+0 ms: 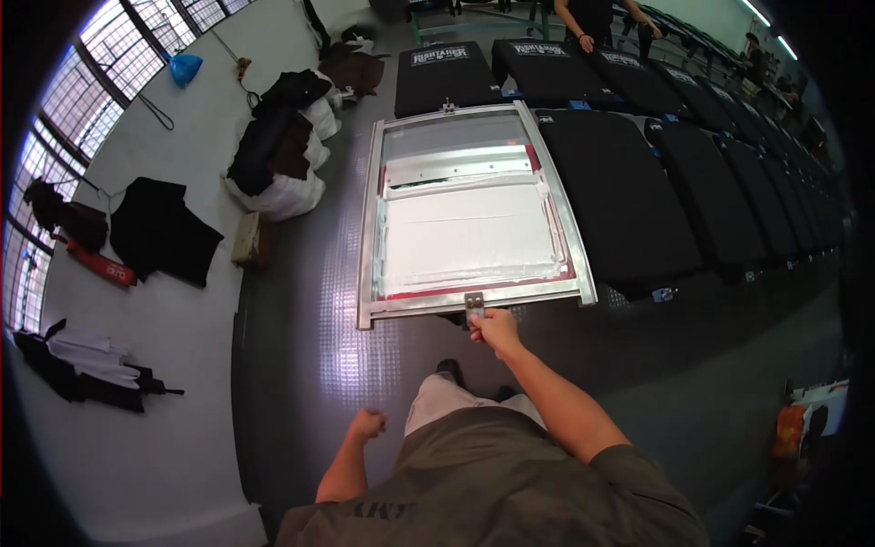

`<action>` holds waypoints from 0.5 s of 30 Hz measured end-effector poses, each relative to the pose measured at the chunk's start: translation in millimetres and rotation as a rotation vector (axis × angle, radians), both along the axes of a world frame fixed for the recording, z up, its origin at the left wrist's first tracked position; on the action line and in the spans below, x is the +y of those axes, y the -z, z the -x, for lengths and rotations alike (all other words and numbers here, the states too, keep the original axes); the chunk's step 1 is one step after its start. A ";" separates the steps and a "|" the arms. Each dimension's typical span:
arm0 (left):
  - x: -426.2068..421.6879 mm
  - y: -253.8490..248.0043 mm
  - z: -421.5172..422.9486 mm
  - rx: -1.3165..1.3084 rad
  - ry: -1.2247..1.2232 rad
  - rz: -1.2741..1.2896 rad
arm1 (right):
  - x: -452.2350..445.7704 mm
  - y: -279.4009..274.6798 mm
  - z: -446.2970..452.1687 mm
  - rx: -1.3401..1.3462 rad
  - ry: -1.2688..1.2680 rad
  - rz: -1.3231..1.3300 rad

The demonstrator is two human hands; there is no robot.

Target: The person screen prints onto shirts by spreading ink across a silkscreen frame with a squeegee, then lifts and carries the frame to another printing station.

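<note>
A metal-framed printing screen (365,228) lies over a platen in front of me, with white ink spread across its mesh. A metal squeegee (460,167) rests across the upper part of the screen. At the middle of the near frame edge is a small metal clamp (474,303); my right hand (497,331) is closed on it. My left hand (369,425) hangs low beside my body, away from the screen, with its fingers curled; nothing shows in it.
Black shirts on platens (620,196) run in rows to the right. Another person (597,20) stands behind them. Bagged dark cloth (273,164) and a brown box (252,240) stand along the left wall, where garments (164,228) hang.
</note>
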State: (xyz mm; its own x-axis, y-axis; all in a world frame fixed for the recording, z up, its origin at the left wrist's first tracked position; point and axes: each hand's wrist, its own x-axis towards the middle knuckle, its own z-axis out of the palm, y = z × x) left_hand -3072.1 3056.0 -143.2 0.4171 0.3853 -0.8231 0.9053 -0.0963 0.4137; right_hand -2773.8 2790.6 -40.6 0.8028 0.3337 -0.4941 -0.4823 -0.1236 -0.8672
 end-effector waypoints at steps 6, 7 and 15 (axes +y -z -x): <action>-3.8 -9.5 32.1 0.171 -0.150 0.041 | -6.8 -2.4 -0.9 0.041 -0.073 -0.006; -6.8 -11.2 28.7 0.162 -0.142 0.040 | -8.6 -6.3 -1.3 0.074 -0.118 -0.003; -8.1 -35.5 -16.6 -0.213 -0.275 -0.017 | -42.1 -17.0 -3.8 0.134 -0.338 0.032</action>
